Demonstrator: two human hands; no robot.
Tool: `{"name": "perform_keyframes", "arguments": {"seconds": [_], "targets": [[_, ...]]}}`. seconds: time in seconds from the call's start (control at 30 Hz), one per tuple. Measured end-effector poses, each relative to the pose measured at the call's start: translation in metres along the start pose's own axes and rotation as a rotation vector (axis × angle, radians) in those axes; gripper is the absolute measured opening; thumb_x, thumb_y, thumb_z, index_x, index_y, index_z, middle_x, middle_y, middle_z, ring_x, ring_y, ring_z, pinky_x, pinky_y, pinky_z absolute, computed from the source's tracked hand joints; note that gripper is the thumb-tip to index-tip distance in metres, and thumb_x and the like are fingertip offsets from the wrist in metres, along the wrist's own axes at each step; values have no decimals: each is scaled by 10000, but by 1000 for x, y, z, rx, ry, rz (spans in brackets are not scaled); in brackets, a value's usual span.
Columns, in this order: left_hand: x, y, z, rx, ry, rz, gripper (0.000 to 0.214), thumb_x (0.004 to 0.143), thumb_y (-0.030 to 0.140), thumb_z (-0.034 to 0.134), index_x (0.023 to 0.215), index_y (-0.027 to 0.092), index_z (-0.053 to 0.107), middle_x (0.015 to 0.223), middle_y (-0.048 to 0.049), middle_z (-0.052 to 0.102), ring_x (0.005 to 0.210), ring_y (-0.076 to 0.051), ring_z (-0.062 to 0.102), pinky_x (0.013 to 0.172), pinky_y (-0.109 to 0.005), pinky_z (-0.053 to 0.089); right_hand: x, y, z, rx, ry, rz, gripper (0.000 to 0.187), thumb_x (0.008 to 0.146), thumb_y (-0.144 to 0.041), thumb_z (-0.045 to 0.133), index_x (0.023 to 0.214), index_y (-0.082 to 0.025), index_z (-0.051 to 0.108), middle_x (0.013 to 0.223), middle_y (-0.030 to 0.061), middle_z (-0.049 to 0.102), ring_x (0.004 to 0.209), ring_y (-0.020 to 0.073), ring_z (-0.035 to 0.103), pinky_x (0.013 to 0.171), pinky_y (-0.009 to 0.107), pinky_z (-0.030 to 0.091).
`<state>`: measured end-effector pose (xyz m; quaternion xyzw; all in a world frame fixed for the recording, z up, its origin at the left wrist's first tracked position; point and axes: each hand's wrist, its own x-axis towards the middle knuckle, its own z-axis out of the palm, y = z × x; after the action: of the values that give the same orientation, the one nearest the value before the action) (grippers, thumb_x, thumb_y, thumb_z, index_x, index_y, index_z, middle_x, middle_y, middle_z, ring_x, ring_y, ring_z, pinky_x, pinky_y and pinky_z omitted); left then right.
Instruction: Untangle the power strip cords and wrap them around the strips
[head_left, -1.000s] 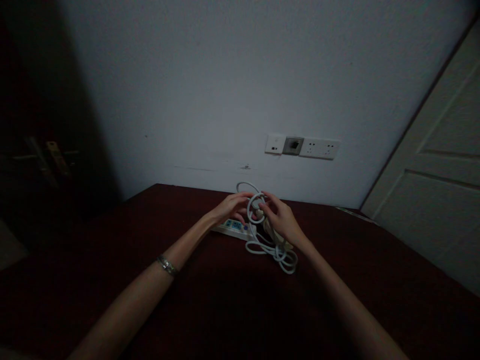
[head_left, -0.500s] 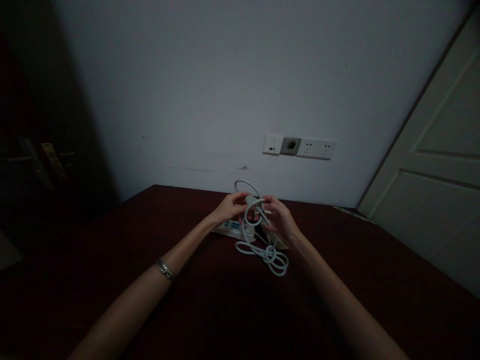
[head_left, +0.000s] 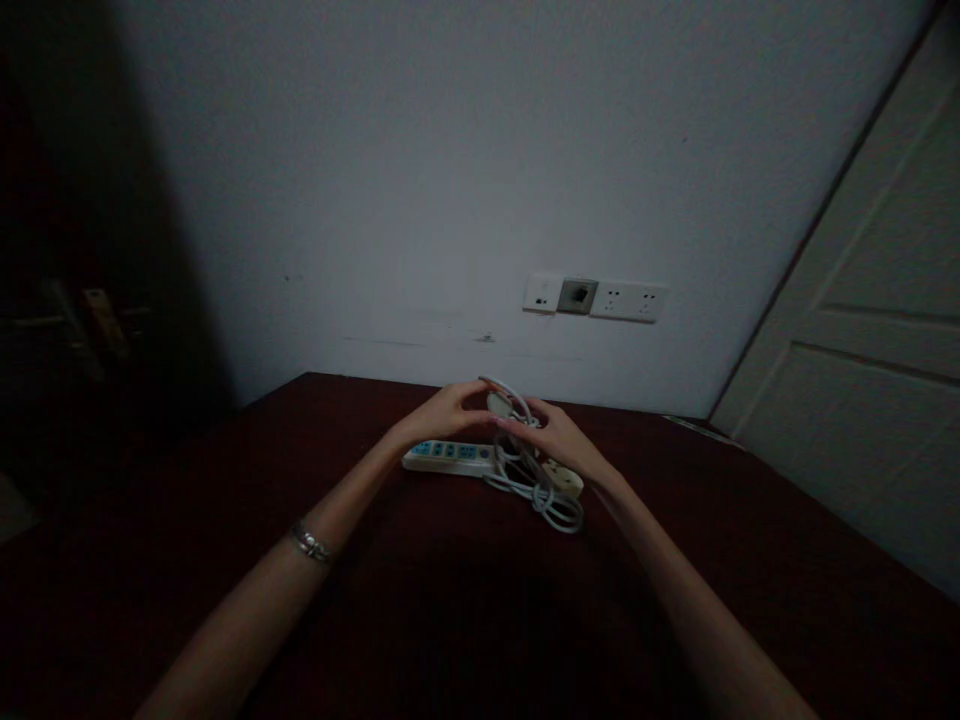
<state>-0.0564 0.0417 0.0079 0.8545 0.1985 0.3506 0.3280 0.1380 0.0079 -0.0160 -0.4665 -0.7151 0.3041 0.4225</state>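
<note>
Between my hands is a looped white power cord (head_left: 516, 393), with a flat pale end piece (head_left: 499, 404) that looks like its plug. My left hand (head_left: 450, 410) curves around this pale piece from the left, thumb and fingers at its edge. On the other side, my right hand (head_left: 555, 436) has its fingers bent around the cord, and its fingertips almost meet my left thumb. A white power strip (head_left: 448, 466) with blue sockets lies on the table below my left hand. More cord loops (head_left: 559, 512) hang or lie below, beside a cream socket block (head_left: 564, 478) partly hidden by my right hand.
The dark red-brown table (head_left: 420, 600) reaches back to a pale wall (head_left: 390, 180). Wall sockets (head_left: 628, 300) sit above its back edge. A white panelled door (head_left: 877, 360) stands at the right, and a dark door with a brass-coloured lock plate (head_left: 106, 322) at the left.
The loop that hung between my hands has come down and my hands have drawn closer together. The power strip shows farther left, and more of the cream block is visible.
</note>
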Motion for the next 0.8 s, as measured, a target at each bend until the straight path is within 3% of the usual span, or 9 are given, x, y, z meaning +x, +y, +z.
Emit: {"name": "perform_keyframes", "arguments": {"seconds": [0.17, 0.3, 0.37, 0.53, 0.67, 0.8], "targets": [[-7, 14, -25, 176, -170, -69, 300, 759, 260, 561, 1035, 180, 647, 967, -59, 664, 875, -173, 577, 788, -292, 415, -1, -2, 0, -14, -228, 48, 434, 669, -499, 636, 889, -128, 682, 723, 36, 656, 614, 140, 578, 580, 249, 432], [-12, 21, -32, 269, -142, -74, 231, 742, 243, 563, 917, 168, 693, 806, -46, 687, 762, -162, 584, 698, -269, 421, 0, 5, 4, 32, -225, 146, 420, 683, -507, 619, 825, -117, 682, 606, 34, 620, 521, 115, 542, 484, 215, 381], [-12, 25, -32, 283, -82, -32, 208, 729, 228, 577, 888, 180, 702, 824, -50, 693, 777, -165, 593, 706, -270, 430, 1, 8, 4, 59, -213, 171, 417, 692, -510, 611, 823, -120, 676, 589, 36, 610, 501, 108, 529, 454, 205, 362], [-12, 32, -37, 298, 202, 25, 192, 697, 238, 625, 865, 204, 712, 1074, -83, 646, 948, -208, 590, 741, -283, 462, -1, 10, 8, 124, -309, 178, 409, 692, -528, 615, 826, -143, 640, 624, 15, 589, 523, 94, 519, 443, 187, 370], [-5, 31, -47, 161, 354, 39, 159, 698, 228, 629, 815, 167, 718, 801, -83, 697, 731, -177, 628, 670, -271, 480, -1, 16, 15, 228, -406, 197, 413, 705, -524, 609, 909, -166, 608, 694, 6, 588, 574, 103, 544, 478, 202, 431], [11, 27, -59, 31, 460, 46, 126, 676, 230, 653, 734, 132, 708, 702, -76, 680, 621, -142, 607, 615, -248, 478, 2, 26, 19, 294, -412, 166, 353, 712, -460, 632, 889, -155, 608, 715, 14, 605, 573, 93, 536, 491, 194, 432]]}}
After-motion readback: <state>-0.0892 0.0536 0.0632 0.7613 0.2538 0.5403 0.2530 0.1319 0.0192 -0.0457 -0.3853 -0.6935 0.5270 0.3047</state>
